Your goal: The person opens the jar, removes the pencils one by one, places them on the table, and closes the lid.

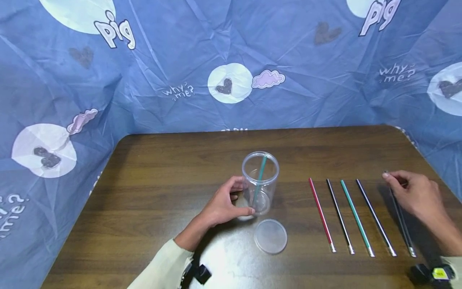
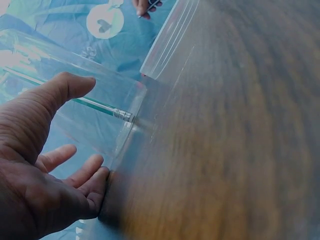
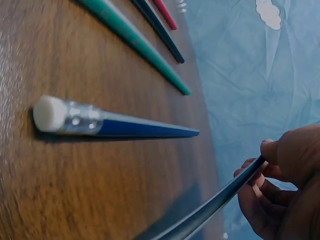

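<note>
A clear plastic cup (image 1: pixel 270 194) stands upright with a green pencil (image 1: pixel 260 174) leaning inside, its eraser end down. My left hand (image 1: pixel 223 204) holds the cup low on its left side, thumb in front and fingers behind. Over at the right, my right hand (image 1: pixel 418 194) pinches a dark pencil (image 3: pixel 215 202) near its upper tip between thumb and fingers. That tip is raised off the table, while the eraser end stays low near the front. To its left lie a blue pencil (image 1: pixel 376 216), a green pencil (image 1: pixel 356 216), a black pencil (image 1: pixel 339 214) and a red pencil (image 1: pixel 321 214).
A round translucent lid (image 1: pixel 270 237) lies flat just in front of the cup. The brown wooden table (image 1: pixel 162 172) ends at a blue printed cloth (image 1: pixel 180 48) hanging behind and along the sides.
</note>
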Tool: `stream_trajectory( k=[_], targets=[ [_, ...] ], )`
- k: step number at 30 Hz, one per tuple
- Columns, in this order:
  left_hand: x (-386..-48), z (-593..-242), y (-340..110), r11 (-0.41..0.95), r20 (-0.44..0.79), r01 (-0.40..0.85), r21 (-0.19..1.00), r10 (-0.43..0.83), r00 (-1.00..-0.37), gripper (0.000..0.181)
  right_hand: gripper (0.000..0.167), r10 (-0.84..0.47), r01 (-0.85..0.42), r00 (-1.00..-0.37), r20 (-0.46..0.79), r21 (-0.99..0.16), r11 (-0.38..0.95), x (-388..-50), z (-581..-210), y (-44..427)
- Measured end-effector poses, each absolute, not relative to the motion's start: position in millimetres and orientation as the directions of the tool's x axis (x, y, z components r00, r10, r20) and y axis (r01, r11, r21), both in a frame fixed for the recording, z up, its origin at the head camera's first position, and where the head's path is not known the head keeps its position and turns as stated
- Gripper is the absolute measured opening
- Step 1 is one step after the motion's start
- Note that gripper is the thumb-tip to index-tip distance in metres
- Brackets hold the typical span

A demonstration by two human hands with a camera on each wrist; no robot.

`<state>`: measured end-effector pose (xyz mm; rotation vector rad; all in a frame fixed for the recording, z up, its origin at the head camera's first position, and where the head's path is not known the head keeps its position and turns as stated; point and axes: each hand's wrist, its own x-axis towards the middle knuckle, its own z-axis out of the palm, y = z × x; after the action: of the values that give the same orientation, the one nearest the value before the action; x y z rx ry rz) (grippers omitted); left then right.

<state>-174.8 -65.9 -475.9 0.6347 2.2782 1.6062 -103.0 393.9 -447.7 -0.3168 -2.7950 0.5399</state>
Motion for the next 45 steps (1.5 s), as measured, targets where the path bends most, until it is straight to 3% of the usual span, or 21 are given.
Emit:
stream_trajectory(
  k=[11,21,32,45],
  targets=[
    [-175,-475,-66,0.279,0.022,0.185,0.942,0.499,-0.866,0.075,0.041,0.244,0.157,-0.954,0.174,-0.402,0.902,-112,-464,403],
    [-174,-475,-65,0.274,0.024,0.175,0.946,0.479,-0.878,0.086,0.044,0.254,0.185,-0.959,0.126,-0.398,0.898,-117,-472,404],
    [-175,-475,-67,0.273,0.019,0.169,0.947,0.478,-0.878,0.086,0.038,0.23,0.178,-0.968,0.098,-0.375,0.91,-120,-475,402],
    [-173,-475,-66,0.267,0.023,0.172,0.948,0.483,-0.875,0.086,0.043,0.249,0.208,-0.965,0.078,-0.347,0.914,-119,-478,404]
  ],
)
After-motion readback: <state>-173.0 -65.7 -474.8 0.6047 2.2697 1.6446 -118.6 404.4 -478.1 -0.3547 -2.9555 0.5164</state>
